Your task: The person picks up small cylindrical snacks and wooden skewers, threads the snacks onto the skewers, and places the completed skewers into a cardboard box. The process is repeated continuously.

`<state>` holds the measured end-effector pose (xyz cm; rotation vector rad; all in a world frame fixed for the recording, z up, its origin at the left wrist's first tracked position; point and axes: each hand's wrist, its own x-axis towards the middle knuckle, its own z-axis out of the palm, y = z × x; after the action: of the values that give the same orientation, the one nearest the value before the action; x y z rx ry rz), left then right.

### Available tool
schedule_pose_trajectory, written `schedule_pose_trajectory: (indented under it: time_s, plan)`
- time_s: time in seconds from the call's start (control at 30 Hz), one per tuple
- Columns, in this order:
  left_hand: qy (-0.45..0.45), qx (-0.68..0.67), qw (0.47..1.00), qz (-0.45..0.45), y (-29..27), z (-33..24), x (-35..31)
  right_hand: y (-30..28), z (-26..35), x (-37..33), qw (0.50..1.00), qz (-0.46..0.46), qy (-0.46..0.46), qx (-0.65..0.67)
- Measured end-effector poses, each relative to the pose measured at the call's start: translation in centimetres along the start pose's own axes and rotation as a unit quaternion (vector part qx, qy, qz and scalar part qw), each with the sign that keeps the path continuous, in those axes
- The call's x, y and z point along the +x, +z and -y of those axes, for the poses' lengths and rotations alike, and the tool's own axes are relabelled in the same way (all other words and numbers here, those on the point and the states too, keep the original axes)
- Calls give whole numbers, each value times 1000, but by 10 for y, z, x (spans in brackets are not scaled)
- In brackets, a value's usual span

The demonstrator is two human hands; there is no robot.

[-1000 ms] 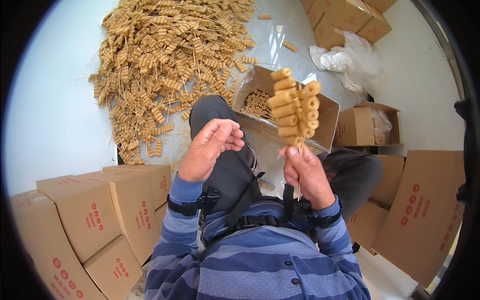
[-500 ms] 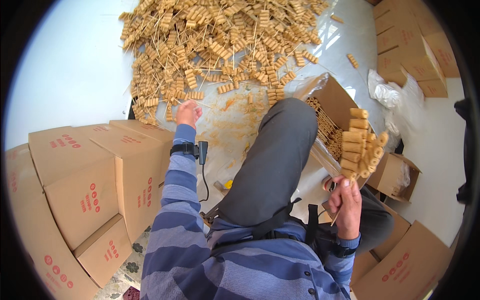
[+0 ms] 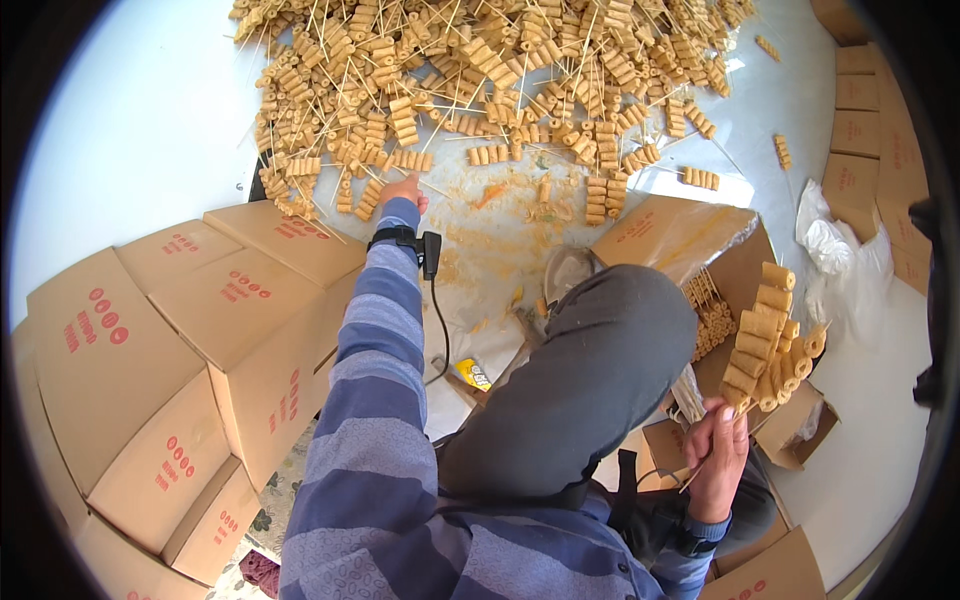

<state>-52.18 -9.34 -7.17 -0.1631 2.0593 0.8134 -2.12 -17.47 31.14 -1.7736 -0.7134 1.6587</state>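
My right hand [image 3: 718, 450] is closed around the thin sticks of a small bunch of skewers [image 3: 757, 345], tan rolled pieces threaded side by side, held upright and fanned out. My left hand [image 3: 405, 190] reaches to the near edge of a big pile of the same skewers [image 3: 500, 65]. Its fingers are curled in beside one skewer [image 3: 408, 160]; whatever they grip is hidden. Close to my right hand stands an open carton [image 3: 675, 235] lined with clear plastic, with skewers [image 3: 710, 315] stacked inside.
Closed cardboard cartons [image 3: 150, 320] are stacked on my left, and more cartons [image 3: 855, 140] stand at the far right. White plastic bags [image 3: 845, 255] lie near them. My bent knee [image 3: 630, 310] comes between my hands. Orange-brown scraps [image 3: 490, 195] litter the pale surface.
The view has shifted, so the pile appears larger and further right. My left hand stays by the same skewer at the pile's edge. My right hand still holds its bunch.
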Motion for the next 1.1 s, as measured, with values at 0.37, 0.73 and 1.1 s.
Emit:
schedule_pose_trajectory:
  time_s: [0.37, 0.73, 1.1]
  plan:
    - [-7, 120, 987, 110, 17, 22, 43, 3, 2, 6, 999, -6, 20, -46]
    - [139, -75, 889, 429, -74, -34, -278, 46, 25, -25, 998, 39, -25, 39]
    - [340, 35, 766, 545, -58, -20, -507, 54, 13, -93, 969, 226, -21, 95]
